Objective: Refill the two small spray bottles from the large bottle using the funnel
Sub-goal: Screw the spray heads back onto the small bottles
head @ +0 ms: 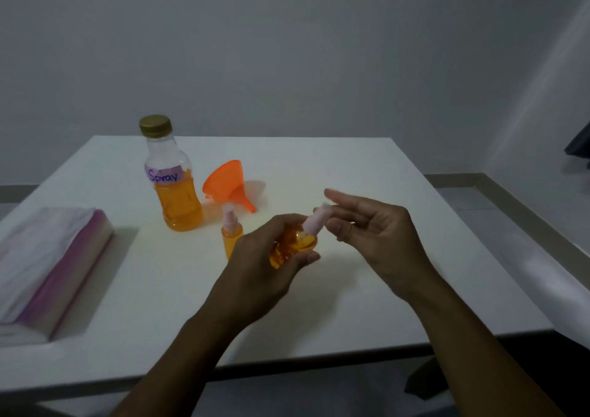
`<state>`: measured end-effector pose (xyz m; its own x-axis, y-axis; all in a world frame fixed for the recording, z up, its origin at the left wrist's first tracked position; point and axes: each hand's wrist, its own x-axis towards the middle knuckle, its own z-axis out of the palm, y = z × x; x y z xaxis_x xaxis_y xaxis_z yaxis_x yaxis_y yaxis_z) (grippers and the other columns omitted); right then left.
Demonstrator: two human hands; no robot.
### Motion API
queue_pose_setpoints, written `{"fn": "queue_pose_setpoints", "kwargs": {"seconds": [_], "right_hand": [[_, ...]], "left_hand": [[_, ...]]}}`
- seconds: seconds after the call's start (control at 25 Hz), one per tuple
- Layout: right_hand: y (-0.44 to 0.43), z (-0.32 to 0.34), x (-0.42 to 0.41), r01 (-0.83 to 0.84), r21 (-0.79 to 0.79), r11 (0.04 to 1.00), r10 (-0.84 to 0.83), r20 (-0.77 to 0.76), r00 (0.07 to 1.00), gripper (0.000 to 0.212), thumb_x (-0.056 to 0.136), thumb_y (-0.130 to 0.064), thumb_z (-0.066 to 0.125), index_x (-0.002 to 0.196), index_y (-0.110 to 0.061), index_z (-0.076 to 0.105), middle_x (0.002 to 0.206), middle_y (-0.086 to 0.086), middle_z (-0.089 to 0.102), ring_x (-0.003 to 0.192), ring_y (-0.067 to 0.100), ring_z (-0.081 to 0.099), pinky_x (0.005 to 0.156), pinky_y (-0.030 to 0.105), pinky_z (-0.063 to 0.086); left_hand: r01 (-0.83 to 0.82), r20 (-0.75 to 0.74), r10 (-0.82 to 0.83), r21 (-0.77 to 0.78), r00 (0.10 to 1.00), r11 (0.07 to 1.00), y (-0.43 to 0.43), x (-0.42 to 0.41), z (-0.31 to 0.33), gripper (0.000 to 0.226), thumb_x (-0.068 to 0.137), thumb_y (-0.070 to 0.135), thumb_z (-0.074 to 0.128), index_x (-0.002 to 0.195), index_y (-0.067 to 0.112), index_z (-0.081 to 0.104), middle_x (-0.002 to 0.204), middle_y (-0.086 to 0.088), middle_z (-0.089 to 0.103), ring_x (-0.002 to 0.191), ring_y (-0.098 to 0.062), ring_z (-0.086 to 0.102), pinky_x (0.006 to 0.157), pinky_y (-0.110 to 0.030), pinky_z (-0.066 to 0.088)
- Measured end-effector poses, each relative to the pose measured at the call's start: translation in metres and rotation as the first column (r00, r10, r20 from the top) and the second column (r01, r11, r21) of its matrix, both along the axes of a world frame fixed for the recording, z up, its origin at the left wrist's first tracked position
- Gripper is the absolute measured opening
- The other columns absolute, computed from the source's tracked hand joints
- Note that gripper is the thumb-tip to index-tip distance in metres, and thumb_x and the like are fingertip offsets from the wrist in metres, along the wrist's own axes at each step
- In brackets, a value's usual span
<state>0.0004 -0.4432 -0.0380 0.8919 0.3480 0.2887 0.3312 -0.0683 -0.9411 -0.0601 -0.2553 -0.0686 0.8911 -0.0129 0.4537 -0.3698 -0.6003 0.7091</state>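
Note:
My left hand grips a small spray bottle full of orange liquid, tilted to the right above the table. My right hand has its thumb and fingers on that bottle's pink spray top. A second small spray bottle with a pink top stands upright just left of my left hand, partly hidden by it. The large bottle, labelled "Spray" with a gold cap on, is about half full of orange liquid and stands at the back left. The orange funnel lies on its side beside it.
A pack of tissues in purple and white wrap lies at the left of the white table. The table's front edge runs below my forearms. A grey wall stands behind, and a floor strip shows at the right.

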Motion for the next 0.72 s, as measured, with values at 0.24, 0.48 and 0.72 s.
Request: {"fn": "queue_pose_setpoints", "kwargs": {"seconds": [0.24,0.48,0.72], "right_hand": [[0.027,-0.025,0.006,0.139,-0.226,0.964,-0.133,0.042,0.99,0.023,0.093,-0.007,0.066,0.11,-0.019,0.076,0.085,-0.005,0.079,0.076,0.009,0.074,0.074,0.026,0.059],[0.079,-0.034,-0.002,0.116,-0.362,0.925,-0.049,0.189,0.981,0.023,0.092,-0.017,0.068,0.113,-0.022,0.076,0.09,-0.013,0.075,0.083,-0.001,0.069,0.074,0.009,0.053],[0.139,-0.033,-0.006,0.182,-0.358,0.916,-0.126,0.175,0.976,0.05,0.09,-0.051,0.066,0.132,-0.023,0.061,0.126,-0.008,0.066,0.099,0.009,0.065,0.081,0.026,0.059]], "left_hand": [[-0.153,-0.074,0.142,-0.171,0.987,0.973,0.058,-0.036,0.017,0.045,0.074,0.04,0.074,0.114,0.026,0.058,0.104,0.013,0.068,0.094,-0.004,0.067,0.074,-0.02,0.057],[-0.506,-0.128,0.492,-0.135,0.861,0.852,0.118,-0.046,0.013,0.05,0.076,0.034,0.075,0.119,0.023,0.052,0.107,0.016,0.057,0.086,0.001,0.059,0.064,-0.011,0.044],[-0.608,-0.201,0.58,-0.135,0.79,0.782,0.144,-0.026,-0.003,0.064,0.075,0.034,0.078,0.129,0.02,0.047,0.118,0.006,0.055,0.098,-0.015,0.056,0.071,-0.023,0.048]]}}
